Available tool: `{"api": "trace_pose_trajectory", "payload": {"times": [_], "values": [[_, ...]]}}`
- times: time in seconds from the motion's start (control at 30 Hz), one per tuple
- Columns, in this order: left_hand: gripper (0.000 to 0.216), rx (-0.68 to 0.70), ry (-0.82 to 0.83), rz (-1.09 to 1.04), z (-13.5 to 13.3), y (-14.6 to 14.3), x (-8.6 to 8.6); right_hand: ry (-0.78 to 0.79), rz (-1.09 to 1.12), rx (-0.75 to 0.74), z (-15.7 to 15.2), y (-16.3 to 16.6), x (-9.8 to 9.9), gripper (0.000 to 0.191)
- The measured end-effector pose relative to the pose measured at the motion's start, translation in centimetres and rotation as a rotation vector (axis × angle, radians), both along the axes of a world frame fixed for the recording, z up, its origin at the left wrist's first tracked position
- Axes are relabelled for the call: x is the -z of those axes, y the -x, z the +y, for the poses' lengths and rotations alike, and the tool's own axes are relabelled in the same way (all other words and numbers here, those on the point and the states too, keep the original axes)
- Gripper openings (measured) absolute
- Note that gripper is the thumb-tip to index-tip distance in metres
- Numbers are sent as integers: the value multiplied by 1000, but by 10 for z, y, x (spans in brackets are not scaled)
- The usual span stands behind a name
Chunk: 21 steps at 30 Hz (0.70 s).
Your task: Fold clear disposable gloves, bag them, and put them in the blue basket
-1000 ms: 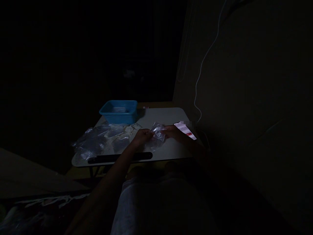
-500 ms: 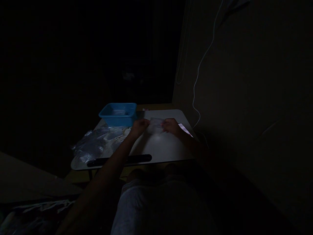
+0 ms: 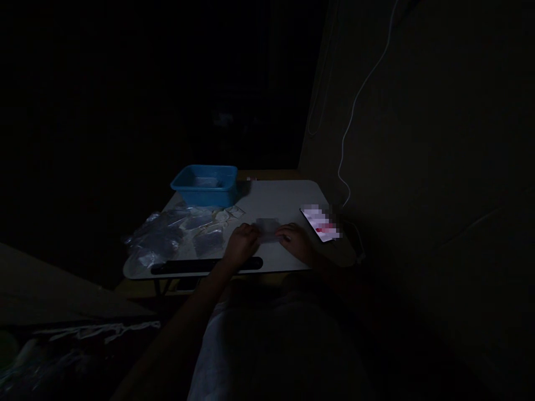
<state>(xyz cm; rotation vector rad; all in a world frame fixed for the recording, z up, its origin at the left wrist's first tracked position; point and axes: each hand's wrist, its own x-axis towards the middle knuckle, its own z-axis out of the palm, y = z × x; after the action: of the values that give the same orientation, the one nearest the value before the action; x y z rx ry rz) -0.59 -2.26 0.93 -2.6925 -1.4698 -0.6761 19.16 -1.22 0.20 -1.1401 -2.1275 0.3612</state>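
Observation:
A small, see-through plastic bag [image 3: 268, 228] lies low over the white table, between my two hands. My left hand [image 3: 243, 243] grips its left edge with curled fingers. At its right edge, my right hand [image 3: 295, 240] pinches it between thumb and fingers. To the left, more flat clear bags [image 3: 209, 241] and a crumpled heap of clear plastic [image 3: 152, 239] are spread on the table. The dim light hides whether anything is inside the bag.
A blue plastic basin [image 3: 205, 195] stands at the table's back left. A lit phone [image 3: 320, 223] rests at the right, near a white cable [image 3: 354, 106] along the wall. A black slot [image 3: 188, 267] runs by the front edge of the white table [image 3: 280, 192].
Both hands have come down and nearer to me with the bag, which is now close to the tabletop. The phone at the right, partly covered before, now shows more fully.

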Motion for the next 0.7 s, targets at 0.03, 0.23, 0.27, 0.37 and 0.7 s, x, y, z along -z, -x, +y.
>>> {"api": "trace_pose_trajectory", "payload": {"times": [0.03,0.23,0.27,0.37,0.7], "values": [[28,9,7,15,0,0,0,-9,-19,-2,0,-1,0,24],[27,-15,26,80,2,1,0,-20,-27,-1,4,-1,1,24],[26,-22,31,95,2,1,0,-23,-23,-5,4,0,1,23],[25,-60,30,109,1,1,-2,-26,-19,-21,4,0,2,23],[22,-69,-24,-93,5,4,7,-8,-52,102,8,-2,7,15]]}}
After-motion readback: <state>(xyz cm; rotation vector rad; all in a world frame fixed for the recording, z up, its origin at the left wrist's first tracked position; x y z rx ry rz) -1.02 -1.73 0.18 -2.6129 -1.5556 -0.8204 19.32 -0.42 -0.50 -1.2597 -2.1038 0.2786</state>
